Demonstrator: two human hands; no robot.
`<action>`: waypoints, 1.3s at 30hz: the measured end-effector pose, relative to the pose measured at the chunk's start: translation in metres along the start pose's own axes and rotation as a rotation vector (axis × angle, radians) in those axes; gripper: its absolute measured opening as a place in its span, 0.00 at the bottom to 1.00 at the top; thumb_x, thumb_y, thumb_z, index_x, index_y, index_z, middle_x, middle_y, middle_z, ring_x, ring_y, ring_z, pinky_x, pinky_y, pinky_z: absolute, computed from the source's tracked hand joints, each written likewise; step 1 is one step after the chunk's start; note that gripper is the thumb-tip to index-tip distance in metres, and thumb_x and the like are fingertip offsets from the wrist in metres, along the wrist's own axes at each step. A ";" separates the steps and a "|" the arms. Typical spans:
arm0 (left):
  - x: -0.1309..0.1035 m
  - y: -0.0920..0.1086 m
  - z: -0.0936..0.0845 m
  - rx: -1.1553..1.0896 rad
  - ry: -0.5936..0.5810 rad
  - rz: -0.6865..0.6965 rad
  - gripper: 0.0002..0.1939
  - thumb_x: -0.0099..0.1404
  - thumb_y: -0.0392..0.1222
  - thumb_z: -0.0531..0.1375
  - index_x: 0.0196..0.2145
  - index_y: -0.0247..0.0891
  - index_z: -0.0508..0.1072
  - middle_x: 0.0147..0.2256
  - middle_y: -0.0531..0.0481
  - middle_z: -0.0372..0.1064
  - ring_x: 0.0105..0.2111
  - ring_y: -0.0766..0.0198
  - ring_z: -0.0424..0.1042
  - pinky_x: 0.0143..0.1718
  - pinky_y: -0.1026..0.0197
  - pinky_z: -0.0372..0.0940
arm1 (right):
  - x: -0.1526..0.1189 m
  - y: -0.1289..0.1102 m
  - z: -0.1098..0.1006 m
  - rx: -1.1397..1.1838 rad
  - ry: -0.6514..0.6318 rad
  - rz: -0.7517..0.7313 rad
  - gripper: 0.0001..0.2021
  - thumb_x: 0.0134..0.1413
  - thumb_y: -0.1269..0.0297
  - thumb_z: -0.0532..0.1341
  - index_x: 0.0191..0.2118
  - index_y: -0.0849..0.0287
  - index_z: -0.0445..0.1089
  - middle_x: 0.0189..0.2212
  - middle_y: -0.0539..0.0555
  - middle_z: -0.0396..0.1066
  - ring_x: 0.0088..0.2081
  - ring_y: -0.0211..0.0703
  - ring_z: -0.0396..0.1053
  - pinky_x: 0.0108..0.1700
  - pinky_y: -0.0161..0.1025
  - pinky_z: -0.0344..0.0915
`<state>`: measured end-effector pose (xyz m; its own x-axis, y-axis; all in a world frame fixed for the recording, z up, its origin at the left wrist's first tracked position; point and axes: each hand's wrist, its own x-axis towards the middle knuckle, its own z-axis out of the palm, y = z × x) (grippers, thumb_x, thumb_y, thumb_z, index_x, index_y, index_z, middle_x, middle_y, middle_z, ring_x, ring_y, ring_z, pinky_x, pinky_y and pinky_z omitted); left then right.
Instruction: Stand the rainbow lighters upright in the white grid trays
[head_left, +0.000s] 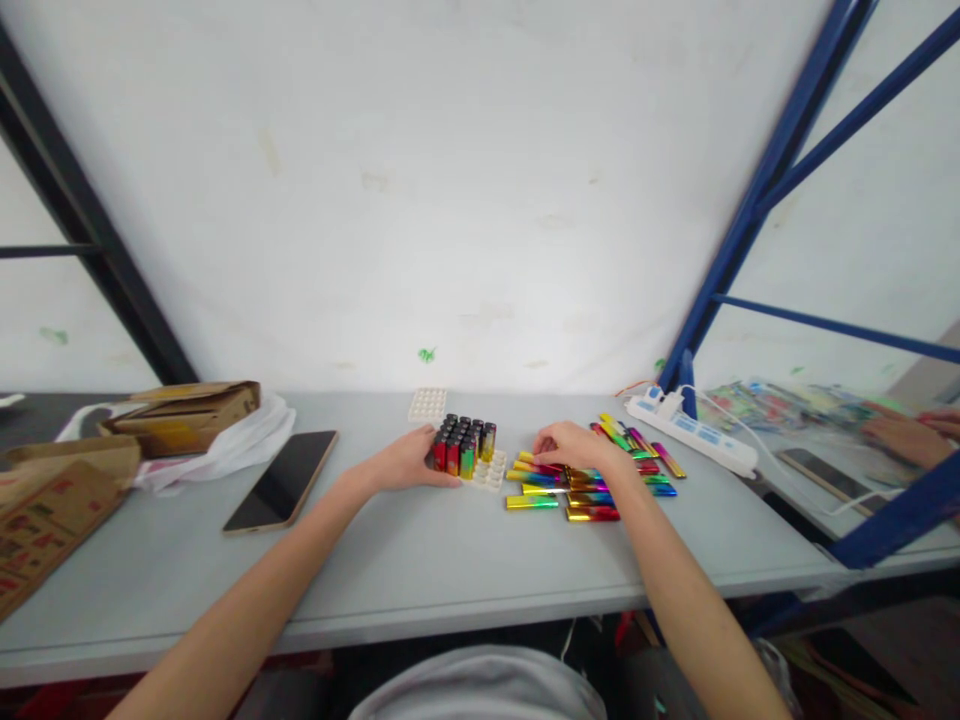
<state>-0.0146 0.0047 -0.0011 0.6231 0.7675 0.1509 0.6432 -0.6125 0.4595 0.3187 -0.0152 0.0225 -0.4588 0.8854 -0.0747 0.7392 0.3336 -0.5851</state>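
Note:
A white tray with round holes [490, 473] lies on the grey table, its left part filled with several upright shiny lighter-like cylinders [466, 459] with dark tops. My left hand [411, 459] is around the left side of this tray, thumb along the front edge and fingers behind, gripping it. To the right, my right hand [568, 445] reaches over a pile of shiny multicoloured flat tubes [592, 513], its fingers bent down at the pile's left part. What its fingertips hold, if anything, is hidden.
A second white tray [428, 404] lies near the wall. On the left are a phone [282, 481], a white bag [262, 430] and cardboard boxes [196, 418]. A power strip [694, 433] and blue frame [712, 270] stand right; beyond, another person's hands [907, 435].

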 end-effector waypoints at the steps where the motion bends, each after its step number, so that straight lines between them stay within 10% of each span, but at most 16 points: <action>1: 0.000 0.000 0.000 0.000 -0.004 0.001 0.34 0.52 0.66 0.68 0.46 0.37 0.74 0.45 0.45 0.74 0.44 0.49 0.72 0.49 0.54 0.68 | 0.000 -0.001 0.000 -0.021 -0.014 0.013 0.07 0.54 0.62 0.66 0.34 0.60 0.79 0.32 0.55 0.80 0.33 0.46 0.76 0.36 0.37 0.67; 11: 0.000 0.004 -0.002 -0.007 -0.008 0.007 0.34 0.53 0.64 0.68 0.49 0.37 0.73 0.46 0.44 0.73 0.46 0.50 0.72 0.51 0.54 0.67 | 0.009 0.008 0.003 -0.106 0.270 -0.153 0.11 0.65 0.61 0.58 0.45 0.61 0.71 0.37 0.56 0.77 0.35 0.42 0.72 0.40 0.37 0.65; 21: -0.001 0.003 -0.001 0.013 0.018 -0.026 0.34 0.51 0.64 0.69 0.46 0.37 0.74 0.45 0.45 0.74 0.44 0.49 0.73 0.49 0.54 0.68 | 0.026 -0.004 0.012 0.757 0.588 -0.173 0.22 0.41 0.54 0.74 0.41 0.59 0.73 0.33 0.52 0.75 0.29 0.37 0.68 0.33 0.36 0.63; 39: 0.002 -0.004 0.001 0.027 0.010 0.024 0.33 0.52 0.67 0.67 0.46 0.38 0.75 0.43 0.46 0.74 0.43 0.50 0.72 0.48 0.54 0.68 | 0.033 -0.014 0.024 0.911 0.495 -0.199 0.26 0.53 0.46 0.67 0.53 0.53 0.65 0.28 0.46 0.66 0.28 0.38 0.66 0.31 0.38 0.66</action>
<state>-0.0152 0.0083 -0.0036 0.6337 0.7545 0.1708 0.6399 -0.6353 0.4323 0.2814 0.0013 0.0087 -0.1272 0.9432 0.3069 -0.0715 0.2998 -0.9513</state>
